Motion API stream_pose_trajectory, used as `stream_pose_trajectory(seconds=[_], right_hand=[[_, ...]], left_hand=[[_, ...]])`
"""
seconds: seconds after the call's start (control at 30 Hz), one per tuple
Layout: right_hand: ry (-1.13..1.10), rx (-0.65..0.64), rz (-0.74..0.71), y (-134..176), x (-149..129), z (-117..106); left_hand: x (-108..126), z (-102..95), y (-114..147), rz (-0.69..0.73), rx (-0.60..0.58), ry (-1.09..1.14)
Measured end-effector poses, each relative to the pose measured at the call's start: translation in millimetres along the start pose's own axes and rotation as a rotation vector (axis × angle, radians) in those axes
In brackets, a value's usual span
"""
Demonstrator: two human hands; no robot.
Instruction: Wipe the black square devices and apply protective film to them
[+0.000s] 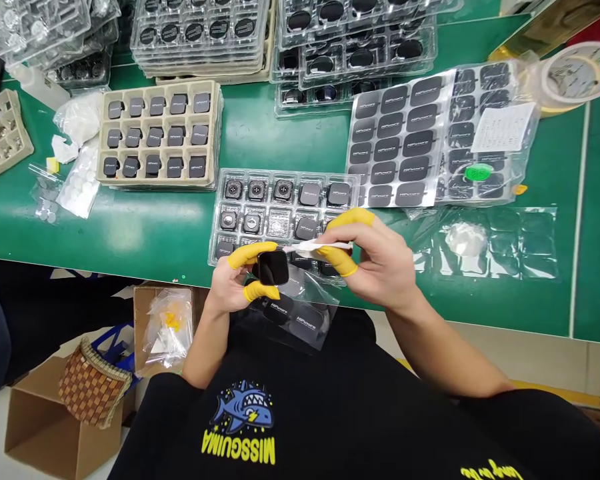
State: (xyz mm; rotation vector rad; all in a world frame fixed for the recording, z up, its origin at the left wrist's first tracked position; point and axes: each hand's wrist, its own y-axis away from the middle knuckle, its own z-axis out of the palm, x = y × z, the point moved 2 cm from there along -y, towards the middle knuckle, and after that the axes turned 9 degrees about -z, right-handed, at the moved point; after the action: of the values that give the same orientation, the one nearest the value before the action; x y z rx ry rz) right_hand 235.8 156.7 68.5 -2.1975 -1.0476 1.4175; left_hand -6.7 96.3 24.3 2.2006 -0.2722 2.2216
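Observation:
My left hand [235,283], with yellow finger cots, grips a small square watch body [273,268] by its edges, its dark glossy face turned up. Between thumb and finger of my right hand [375,257], also in yellow cots, is a folded white cloth [320,247]. The cloth's thin tip reaches to the upper right corner of the watch body; whether it touches I cannot tell. Behind both hands lies a clear plastic tray [279,223] holding several watch bodies and labelled dark squares. Below the hands, a clear sheet with dark stickers [307,321] overhangs the table edge.
A beige tray of dark square pieces [157,152] stands left of the clear tray. Sticker sheets [395,143] lie to the right, near a tape roll [577,73]. Stacked clear trays [200,40] line the back. Cardboard boxes [63,413] sit below the table edge.

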Motion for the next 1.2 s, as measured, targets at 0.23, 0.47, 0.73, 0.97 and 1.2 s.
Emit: stream_pose_trajectory(seconds=[0.23,0.47,0.73,0.97,1.2], right_hand=[[-0.145,-0.052,-0.043,-9.4,-25.1,-1.3],[-0.125,-0.110,-0.059,-8.6,-22.0,21.6],[-0.189,-0.368,-0.183,-2.2,-19.9,2.2],[-0.265,-0.173,-0.087,-9.0,-15.8,-20.0],[-0.127,-0.090,-0.027,-15.6,-24.1,2.7]], left_hand=[[6.0,4.0,-4.5,0.041,-0.026,0.075],[0.3,6.2,-4.7,0.031,-0.018,0.029],[-3.1,1.1,-2.1,0.035,0.054,0.090],[-1.1,2.9,-3.4,0.014,0.030,0.127],[-0.3,5.2,-6.1,-0.021,-0.008,0.042]])
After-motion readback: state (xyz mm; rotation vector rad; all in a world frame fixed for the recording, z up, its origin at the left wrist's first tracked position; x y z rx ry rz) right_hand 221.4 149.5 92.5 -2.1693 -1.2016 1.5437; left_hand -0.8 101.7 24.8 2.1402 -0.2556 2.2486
